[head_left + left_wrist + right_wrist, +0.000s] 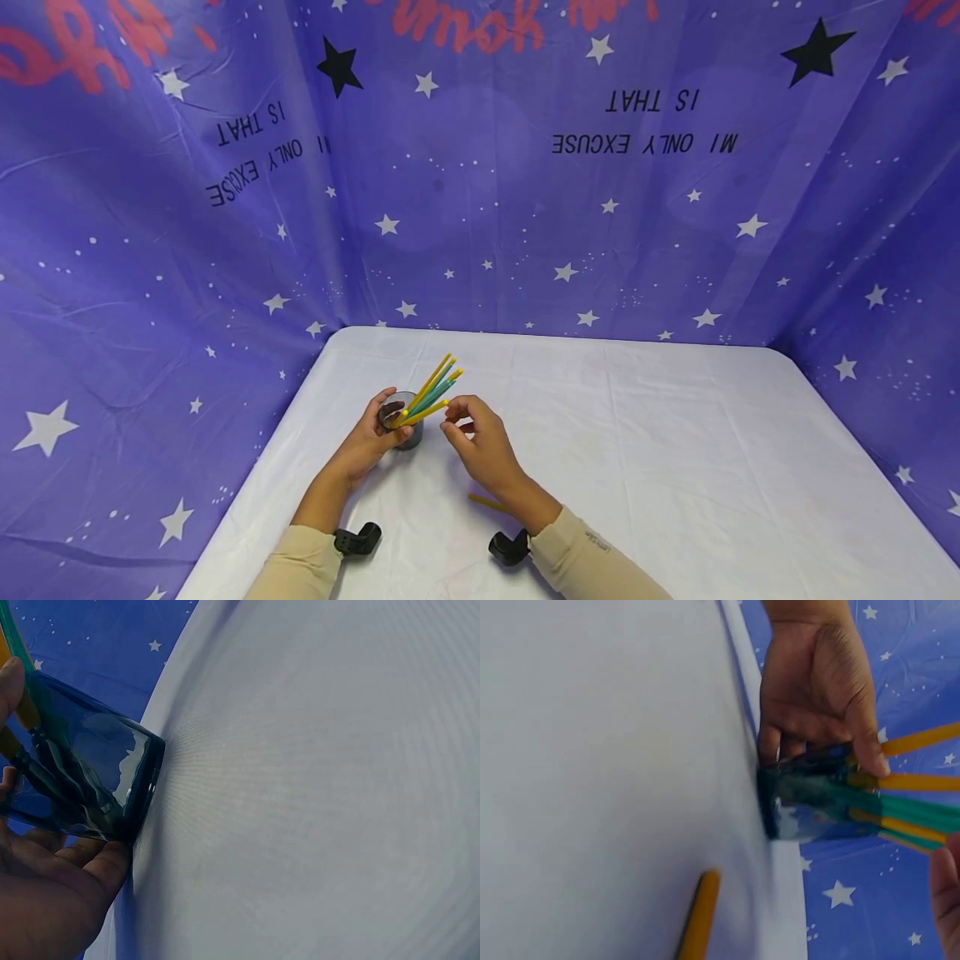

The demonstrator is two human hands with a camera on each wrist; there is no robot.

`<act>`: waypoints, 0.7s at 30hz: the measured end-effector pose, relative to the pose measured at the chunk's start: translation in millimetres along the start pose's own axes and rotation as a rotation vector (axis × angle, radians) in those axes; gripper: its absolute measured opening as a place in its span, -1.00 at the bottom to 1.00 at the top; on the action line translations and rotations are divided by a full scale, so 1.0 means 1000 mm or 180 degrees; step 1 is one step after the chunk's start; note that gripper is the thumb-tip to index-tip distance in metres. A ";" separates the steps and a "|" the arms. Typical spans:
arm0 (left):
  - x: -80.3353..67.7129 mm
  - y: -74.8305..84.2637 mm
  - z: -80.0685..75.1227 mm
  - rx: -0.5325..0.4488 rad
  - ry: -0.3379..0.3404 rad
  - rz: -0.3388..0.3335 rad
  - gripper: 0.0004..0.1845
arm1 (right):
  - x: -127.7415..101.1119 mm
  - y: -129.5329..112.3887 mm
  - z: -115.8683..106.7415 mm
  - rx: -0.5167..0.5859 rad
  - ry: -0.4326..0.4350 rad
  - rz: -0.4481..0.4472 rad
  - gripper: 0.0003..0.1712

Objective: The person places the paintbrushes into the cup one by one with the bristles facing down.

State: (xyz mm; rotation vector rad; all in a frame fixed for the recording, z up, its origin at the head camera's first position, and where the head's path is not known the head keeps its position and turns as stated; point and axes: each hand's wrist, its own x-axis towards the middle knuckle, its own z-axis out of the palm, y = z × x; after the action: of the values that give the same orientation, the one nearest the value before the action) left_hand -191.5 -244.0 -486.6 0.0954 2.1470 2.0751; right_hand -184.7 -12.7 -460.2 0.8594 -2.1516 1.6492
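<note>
My left hand (367,446) grips a smoky see-through cup (410,437), fingers round its side and thumb over the rim. The cup tilts, its base close to the white tabletop. Several slim yellow and green paintbrushes (435,392) lean out of it to the right, handles up. Through the tinted wall their dark lower ends (79,784) show. My right hand (483,442) is right beside the lowest yellow handle tip, fingers loosely bent with a gap between thumb and forefinger. Another yellow handle (701,911) lies on the table, partly hidden beneath my right forearm in the head view.
A white cloth covers the table (675,467). Purple star-printed curtains (480,208) rise behind the table and along both sides. Black camera mounts (358,540) sit at both wrists, below the beige sleeves (600,567).
</note>
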 end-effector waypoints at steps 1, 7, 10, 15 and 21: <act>0.000 0.000 0.000 -0.0006 -0.0001 0.0011 -0.10 | -0.001 0.002 -0.002 -0.0025 -0.0059 0.0045 -0.79; 0.001 0.000 -0.002 -0.0021 -0.0036 0.0019 -0.09 | -0.010 0.011 -0.016 -0.0123 -0.0363 0.0142 -0.73; 0.001 0.000 -0.002 -0.0025 -0.0041 0.0003 -0.09 | -0.014 0.014 -0.023 -0.0195 -0.0533 0.0140 -0.72; 0.001 0.000 -0.002 -0.0036 -0.0041 0.0001 -0.09 | -0.019 0.019 -0.032 -0.0374 -0.0899 0.0191 -0.72; 0.000 -0.001 -0.002 -0.0045 -0.0057 0.0003 -0.09 | -0.024 0.020 -0.040 -0.0595 -0.1461 0.0213 -0.70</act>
State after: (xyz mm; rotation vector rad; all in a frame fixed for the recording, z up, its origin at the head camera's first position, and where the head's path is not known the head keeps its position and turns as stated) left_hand -192.1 -245.7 -487.5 0.1128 2.1221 2.0819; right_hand -183.6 35.2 -477.5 1.2115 -2.6104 1.3455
